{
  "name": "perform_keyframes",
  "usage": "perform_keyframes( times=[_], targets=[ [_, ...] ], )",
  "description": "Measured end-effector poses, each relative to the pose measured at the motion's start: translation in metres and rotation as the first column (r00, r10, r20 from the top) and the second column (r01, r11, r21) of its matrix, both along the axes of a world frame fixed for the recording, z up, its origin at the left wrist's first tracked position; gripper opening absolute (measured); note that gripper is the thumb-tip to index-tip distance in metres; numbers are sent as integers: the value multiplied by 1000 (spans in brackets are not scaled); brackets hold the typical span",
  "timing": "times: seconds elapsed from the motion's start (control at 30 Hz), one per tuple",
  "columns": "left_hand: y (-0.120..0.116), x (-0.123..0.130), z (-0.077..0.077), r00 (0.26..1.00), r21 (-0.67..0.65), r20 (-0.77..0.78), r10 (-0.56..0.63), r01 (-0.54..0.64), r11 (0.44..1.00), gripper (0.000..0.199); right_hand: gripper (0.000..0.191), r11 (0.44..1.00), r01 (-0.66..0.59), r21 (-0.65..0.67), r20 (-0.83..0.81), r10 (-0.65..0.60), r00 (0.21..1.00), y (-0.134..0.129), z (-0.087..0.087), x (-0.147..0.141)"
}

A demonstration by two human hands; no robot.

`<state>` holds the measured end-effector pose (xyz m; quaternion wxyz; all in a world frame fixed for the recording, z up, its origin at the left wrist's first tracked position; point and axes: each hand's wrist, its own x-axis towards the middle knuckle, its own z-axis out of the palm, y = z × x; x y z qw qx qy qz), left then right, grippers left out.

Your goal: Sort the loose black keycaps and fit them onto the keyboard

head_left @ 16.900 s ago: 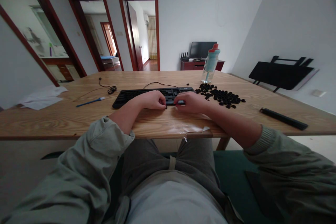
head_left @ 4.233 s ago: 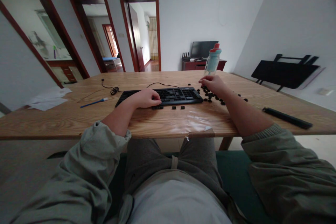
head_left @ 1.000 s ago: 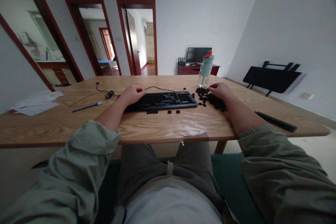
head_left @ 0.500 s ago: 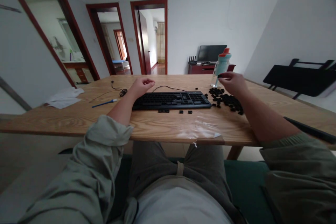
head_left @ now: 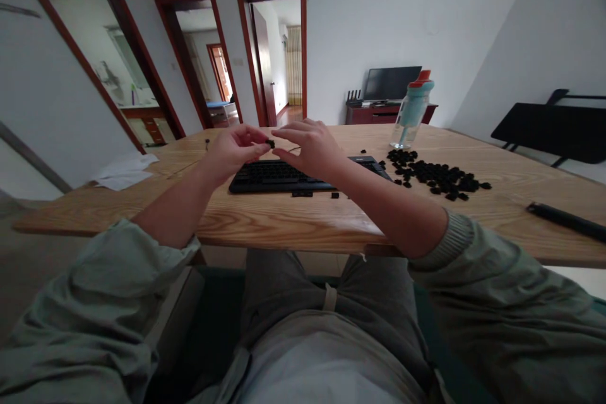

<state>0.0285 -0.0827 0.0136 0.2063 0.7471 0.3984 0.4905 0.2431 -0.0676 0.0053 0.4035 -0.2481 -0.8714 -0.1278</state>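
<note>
My left hand [head_left: 233, 150] pinches a small black keycap [head_left: 270, 144] between thumb and fingertips, above the left part of a black keyboard [head_left: 279, 184]. Right beside that keycap is my right hand [head_left: 310, 146], its thumb and fingers apart and nothing seen between them. Both hands and the right forearm hide much of the keyboard. A loose pile of black keycaps [head_left: 440, 175] lies to the keyboard's right. Along its near edge rest a longer black key [head_left: 302, 194] and a single keycap [head_left: 334, 196]; the forearm partly covers another.
Behind the pile stands a clear and teal bottle [head_left: 411, 115] with a red cap. A long black bar [head_left: 565, 221] lies at the table's right. White paper or cloth [head_left: 123, 173] is at the left. The wooden table's front edge [head_left: 284, 246] runs before my lap.
My right hand has moved left from above the keycap pile to meet my left hand. A keycap now shows in my left fingertips. The view has shifted slightly.
</note>
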Motion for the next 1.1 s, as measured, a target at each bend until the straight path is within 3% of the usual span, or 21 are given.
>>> perform_keyframes(
  times=[0.1, 0.27, 0.37, 0.5, 0.63, 0.8, 1.1],
  targets=[
    [-6, -35, -3, 975, -55, -199, 101, -114, 992, 37, 37, 1000, -10, 9, 34, 10, 999, 1, -8, 16],
    [6, -92, -36, 859, -72, -435, 272, -334, 940, 40, 30, 988, 138, -74, -32, -141, 990, 30, -24, 86],
    [7, -102, -53, 819, -121, -492, 295, -399, 909, 45, 29, 937, 296, -187, -96, -317, 943, 52, -35, 135],
    [7, -102, -61, 802, -113, -503, 322, -430, 896, 45, 35, 849, 410, -332, -191, -486, 853, 67, -44, 176],
    [12, -106, -65, 766, -55, -552, 330, -428, 902, 46, 38, 814, 439, -381, -238, -545, 804, 70, -45, 186],
    [15, -109, -68, 744, -16, -576, 339, -425, 905, 44, 33, 831, 406, -381, -143, -487, 862, 70, -45, 180],
    [18, -113, -71, 715, 53, -620, 322, -371, 927, 45, 29, 812, 408, -417, -109, -491, 864, 65, -43, 179]
  ],
)
